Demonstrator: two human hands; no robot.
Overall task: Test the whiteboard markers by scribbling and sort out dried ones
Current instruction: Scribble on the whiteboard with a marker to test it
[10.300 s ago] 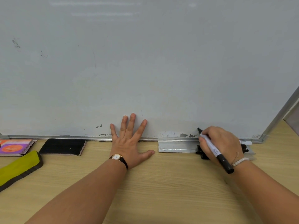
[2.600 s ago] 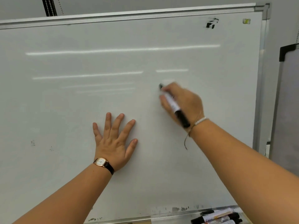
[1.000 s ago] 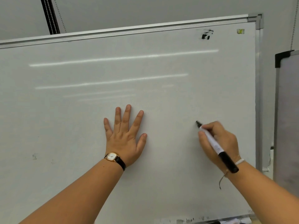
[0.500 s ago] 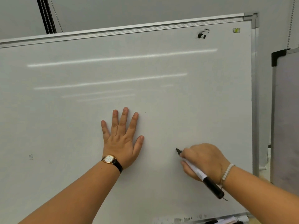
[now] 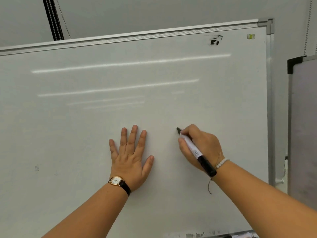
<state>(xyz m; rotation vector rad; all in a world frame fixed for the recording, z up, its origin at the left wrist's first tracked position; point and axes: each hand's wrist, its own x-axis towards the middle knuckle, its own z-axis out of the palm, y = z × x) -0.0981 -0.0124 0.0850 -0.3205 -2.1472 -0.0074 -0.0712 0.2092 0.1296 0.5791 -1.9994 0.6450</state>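
Note:
A large whiteboard (image 5: 85, 134) fills the view. My left hand (image 5: 131, 155) lies flat on it with fingers spread, a watch on the wrist. To its right, my right hand (image 5: 200, 148) grips a white marker with a black end (image 5: 194, 150), uncapped, its black tip touching the board near the middle. No fresh ink line shows on the board around the tip. The tops of other markers (image 5: 243, 235) peek in at the bottom right edge.
An old black smudge (image 5: 215, 40) and a small yellow sticker (image 5: 250, 36) mark the board's top right corner. The aluminium frame (image 5: 268, 100) runs down the right side. A second grey board (image 5: 303, 126) stands further right. A black cord (image 5: 52, 18) hangs top left.
My right hand has moved the marker across the board, down-left and then back up, with its tip now closer to my left hand. No visible marks were left. My left hand stayed flat.

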